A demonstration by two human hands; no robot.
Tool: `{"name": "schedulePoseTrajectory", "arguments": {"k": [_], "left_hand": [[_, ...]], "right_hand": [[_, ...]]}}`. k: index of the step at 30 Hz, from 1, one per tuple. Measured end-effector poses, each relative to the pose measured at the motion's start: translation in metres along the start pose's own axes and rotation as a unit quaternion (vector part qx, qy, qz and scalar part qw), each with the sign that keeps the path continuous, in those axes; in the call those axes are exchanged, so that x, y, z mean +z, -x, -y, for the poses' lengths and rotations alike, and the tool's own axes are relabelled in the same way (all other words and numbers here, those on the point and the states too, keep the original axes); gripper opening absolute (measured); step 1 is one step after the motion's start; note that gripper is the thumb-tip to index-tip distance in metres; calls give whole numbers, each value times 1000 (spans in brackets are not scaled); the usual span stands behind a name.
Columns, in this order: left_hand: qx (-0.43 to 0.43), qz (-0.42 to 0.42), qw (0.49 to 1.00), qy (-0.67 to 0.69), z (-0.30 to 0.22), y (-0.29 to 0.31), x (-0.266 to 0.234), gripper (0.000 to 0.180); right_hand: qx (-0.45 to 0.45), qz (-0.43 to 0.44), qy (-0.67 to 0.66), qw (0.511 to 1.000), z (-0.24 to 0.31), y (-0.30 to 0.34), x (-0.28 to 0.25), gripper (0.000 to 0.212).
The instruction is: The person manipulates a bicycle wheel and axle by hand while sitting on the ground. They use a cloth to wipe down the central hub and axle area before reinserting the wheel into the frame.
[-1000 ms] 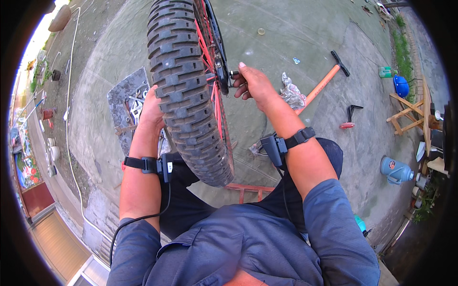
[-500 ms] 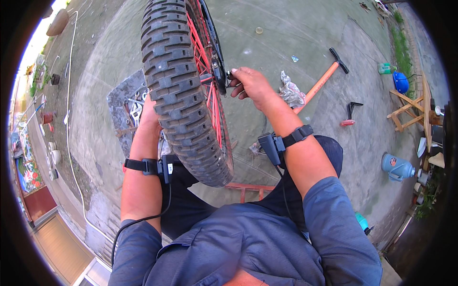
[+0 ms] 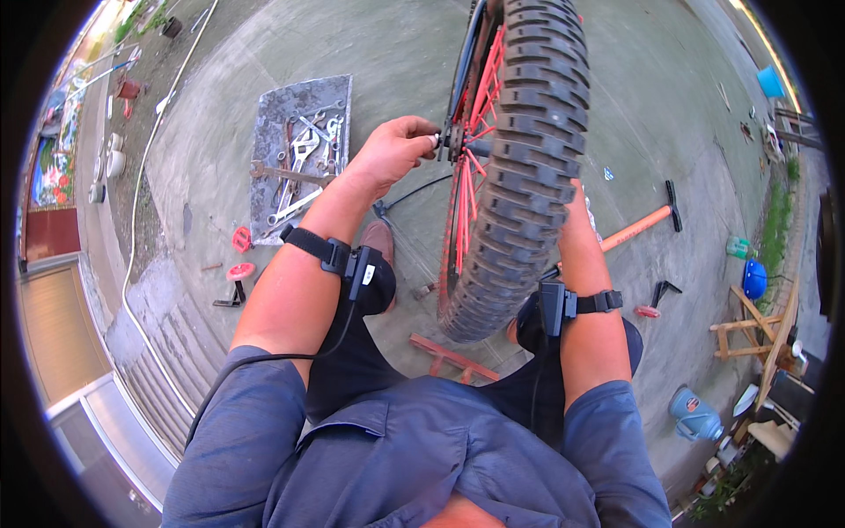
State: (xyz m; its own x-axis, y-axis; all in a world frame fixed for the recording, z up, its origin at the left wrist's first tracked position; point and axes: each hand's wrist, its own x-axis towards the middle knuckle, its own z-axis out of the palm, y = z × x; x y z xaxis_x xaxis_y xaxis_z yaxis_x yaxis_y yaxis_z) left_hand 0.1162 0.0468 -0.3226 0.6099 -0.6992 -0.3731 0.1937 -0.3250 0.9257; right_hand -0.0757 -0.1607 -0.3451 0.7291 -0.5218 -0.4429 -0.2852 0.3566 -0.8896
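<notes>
A bicycle wheel stands upright between my knees, with a knobbly black tyre [image 3: 532, 150] and red spokes [image 3: 471, 189]. My left hand [image 3: 392, 150] reaches to the hub [image 3: 451, 141] on the wheel's left side, fingertips pinched on a small part at the axle. My right forearm [image 3: 583, 255] runs up along the tyre's right side, and my right hand is hidden behind the tyre. Black bands with small devices sit on both wrists.
A grey mat [image 3: 268, 119] with several wrenches lies on the concrete at the left. Two red pedals [image 3: 239, 255] lie nearer me. An orange-handled tool [image 3: 641, 225], a wooden stool [image 3: 748, 327] and a blue jug [image 3: 695, 414] are on the right. A red frame piece [image 3: 451, 356] lies under the wheel.
The wheel now shows its hub side toward my left. My left hand has come from behind the tyre to the hub, and my right hand has left the hub and gone behind the tyre.
</notes>
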Motion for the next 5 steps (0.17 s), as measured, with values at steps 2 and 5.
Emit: {"name": "schedulePoseTrajectory", "arguments": {"k": [2,5], "left_hand": [[5,-2,999,44,-16,-1,8,26],[-21,-6,999,26,-18,6,0,28]], "right_hand": [[1,-29,17,999,-12,-10,-22,33],[-2,-37,17,999,-25,-23,-20,36]]}}
